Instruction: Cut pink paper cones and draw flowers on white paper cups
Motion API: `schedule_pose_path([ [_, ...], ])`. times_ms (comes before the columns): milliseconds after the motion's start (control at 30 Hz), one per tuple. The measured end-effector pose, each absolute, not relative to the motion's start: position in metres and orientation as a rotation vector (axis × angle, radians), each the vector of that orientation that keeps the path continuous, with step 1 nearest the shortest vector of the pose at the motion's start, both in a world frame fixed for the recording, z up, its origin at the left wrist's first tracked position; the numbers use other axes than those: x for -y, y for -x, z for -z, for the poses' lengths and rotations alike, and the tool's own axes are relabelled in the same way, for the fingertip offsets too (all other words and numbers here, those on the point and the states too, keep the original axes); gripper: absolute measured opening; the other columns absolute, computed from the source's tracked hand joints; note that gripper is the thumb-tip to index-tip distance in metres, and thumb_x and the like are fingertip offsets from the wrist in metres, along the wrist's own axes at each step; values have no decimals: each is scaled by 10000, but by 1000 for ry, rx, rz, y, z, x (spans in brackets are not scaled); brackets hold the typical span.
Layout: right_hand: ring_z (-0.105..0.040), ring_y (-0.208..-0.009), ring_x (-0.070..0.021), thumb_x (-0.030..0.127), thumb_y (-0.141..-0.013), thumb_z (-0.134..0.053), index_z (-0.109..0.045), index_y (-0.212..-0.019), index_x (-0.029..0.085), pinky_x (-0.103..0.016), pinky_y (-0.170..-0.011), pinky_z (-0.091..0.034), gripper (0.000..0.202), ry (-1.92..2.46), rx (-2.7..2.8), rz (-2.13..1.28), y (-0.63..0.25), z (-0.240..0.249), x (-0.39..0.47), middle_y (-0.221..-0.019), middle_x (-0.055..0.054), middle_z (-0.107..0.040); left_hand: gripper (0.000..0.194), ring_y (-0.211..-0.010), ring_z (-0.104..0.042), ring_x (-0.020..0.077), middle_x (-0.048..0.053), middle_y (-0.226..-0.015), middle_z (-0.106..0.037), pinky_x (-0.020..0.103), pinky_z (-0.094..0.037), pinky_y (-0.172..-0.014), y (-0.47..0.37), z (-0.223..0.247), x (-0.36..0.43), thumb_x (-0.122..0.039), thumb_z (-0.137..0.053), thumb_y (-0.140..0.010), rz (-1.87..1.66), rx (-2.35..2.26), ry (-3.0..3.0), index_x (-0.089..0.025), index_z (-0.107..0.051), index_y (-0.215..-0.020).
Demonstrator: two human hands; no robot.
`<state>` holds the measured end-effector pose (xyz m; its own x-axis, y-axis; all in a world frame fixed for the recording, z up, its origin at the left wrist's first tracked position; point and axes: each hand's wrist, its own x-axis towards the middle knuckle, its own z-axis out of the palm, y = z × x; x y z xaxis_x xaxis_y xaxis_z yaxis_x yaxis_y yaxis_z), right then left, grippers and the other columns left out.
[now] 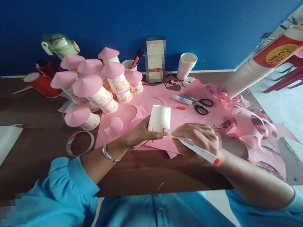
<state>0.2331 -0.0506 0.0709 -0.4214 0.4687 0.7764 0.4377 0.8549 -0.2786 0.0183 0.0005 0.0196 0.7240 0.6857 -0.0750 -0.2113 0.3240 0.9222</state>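
My left hand [142, 133] is closed around the lower part of a white paper cup [161, 116], which is held upside down with its narrow end up. Small orange flower drawings show near the cup's rim. In my right hand [198, 137] is a white marker [196, 150] with an orange end, its tip at the drawing on the cup. An orange marker cap [181, 108] lies on the pink paper [150, 99] behind the cup. To the left, several decorated cups [103, 98] wear pink paper cones [87, 85].
Scissors [202, 106] and a glue stick [182, 99] lie on the paper. A tape roll [79, 143] sits left. Pink scraps [257, 129] and a long stack of cups [258, 65] are at right. More white cups [186, 66] stand by the blue wall [199, 18].
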Motion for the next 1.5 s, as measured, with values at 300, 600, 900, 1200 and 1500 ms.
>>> schedule_pose_path([
  [300,-760,-669,-171,87,-951,-658,-636,-1095,174,-276,-625,-630,169,655,2073,7,-234,-72,50,-797,-44,-775,558,-854,-591,164,39,-956,-653,306,-458,-740,-18,-23,-1,-428,-933,-713,-587,-484,-1077,-170,-637,-1111],
  [600,-739,-646,-150,38,-901,-670,-642,-1090,170,-251,-627,-617,232,691,2050,-1,-236,-70,51,-816,-35,-776,541,-809,-566,144,35,-927,-644,276,-428,-673,-19,-26,0,-455,-918,-720,-601,-519,-1111,-162,-635,-1076],
  [900,-725,-615,-149,43,-906,-658,-642,-1074,177,-257,-599,-603,216,688,2045,1,-233,-71,51,-788,-25,-770,508,-819,-587,154,60,-951,-670,275,-444,-651,-18,-21,0,-428,-910,-736,-631,-514,-1109,-155,-651,-1078],
  [1200,-737,-635,-152,58,-930,-654,-622,-1049,182,-262,-607,-610,175,684,2066,-23,-233,-71,52,-760,-19,-757,442,-690,-521,104,3,-812,-614,246,-417,-592,-20,-17,-1,-389,-911,-741,-681,-441,-1084,-165,-616,-983],
  [1500,-726,-611,-146,71,-936,-651,-633,-1083,193,-261,-589,-606,192,697,2048,19,-234,-71,51,-781,-16,-769,461,-695,-519,107,-1,-793,-616,239,-401,-594,-20,-22,0,-425,-919,-725,-674,-459,-1086,-168,-627,-972],
])
